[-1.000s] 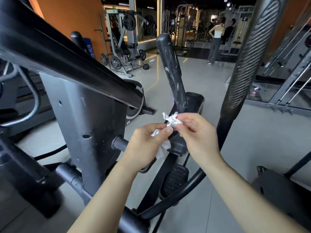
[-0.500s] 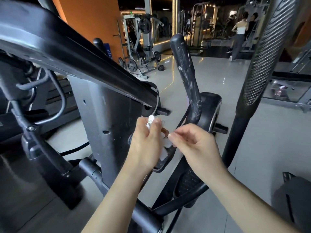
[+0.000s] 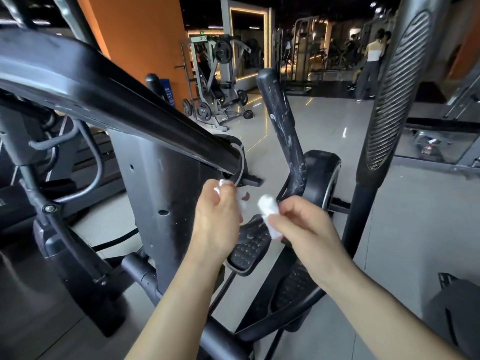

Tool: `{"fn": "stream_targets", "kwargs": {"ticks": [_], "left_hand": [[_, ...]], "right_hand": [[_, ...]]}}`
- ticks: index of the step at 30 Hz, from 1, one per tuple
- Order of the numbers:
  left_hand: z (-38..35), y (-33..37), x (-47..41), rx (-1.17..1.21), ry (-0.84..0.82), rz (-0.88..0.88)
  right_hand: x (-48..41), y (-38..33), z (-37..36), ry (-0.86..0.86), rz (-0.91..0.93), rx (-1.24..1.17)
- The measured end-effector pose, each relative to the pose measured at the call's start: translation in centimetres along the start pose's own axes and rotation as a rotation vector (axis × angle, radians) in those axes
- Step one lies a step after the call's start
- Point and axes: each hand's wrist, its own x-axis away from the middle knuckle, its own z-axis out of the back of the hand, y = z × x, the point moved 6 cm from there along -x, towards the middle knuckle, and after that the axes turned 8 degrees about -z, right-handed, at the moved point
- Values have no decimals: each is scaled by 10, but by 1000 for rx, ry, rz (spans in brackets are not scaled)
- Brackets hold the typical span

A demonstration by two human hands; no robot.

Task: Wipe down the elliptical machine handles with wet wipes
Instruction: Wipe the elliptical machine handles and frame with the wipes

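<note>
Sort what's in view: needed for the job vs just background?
Job: left hand pinching white scrap; right hand gripping wet wipe; scuffed handle; ribbed handle.
Background: foot pedal; weight machine; people; orange wall.

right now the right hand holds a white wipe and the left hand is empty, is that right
Not quite. The left hand is not empty: the head view shows it gripping a second wipe, crumpled and white. The right hand does hold a white wipe.
</note>
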Motion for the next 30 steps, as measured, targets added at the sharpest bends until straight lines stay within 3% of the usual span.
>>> {"fn": "stream_targets", "kwargs": {"ticks": [7, 13, 17, 20, 25, 30], "left_hand": [[-11, 25, -16, -22, -70, -57], [-27, 56, -31, 4, -241, -148], [-31, 61, -33, 56, -316, -171], [-29, 59, -35, 66, -304, -158], [-32, 58, -40, 52, -260, -159], [-36, 72, -53, 98, -103, -224]], "right_hand": [[-18, -26, 26, 181, 47, -92], [-33, -53, 22, 150, 131, -19], [-35, -59, 21, 39, 146, -78], [-37, -58, 24, 33, 135, -98], [-50, -50, 40, 175, 4, -380], [-64, -70, 46, 333, 80, -496]]}}
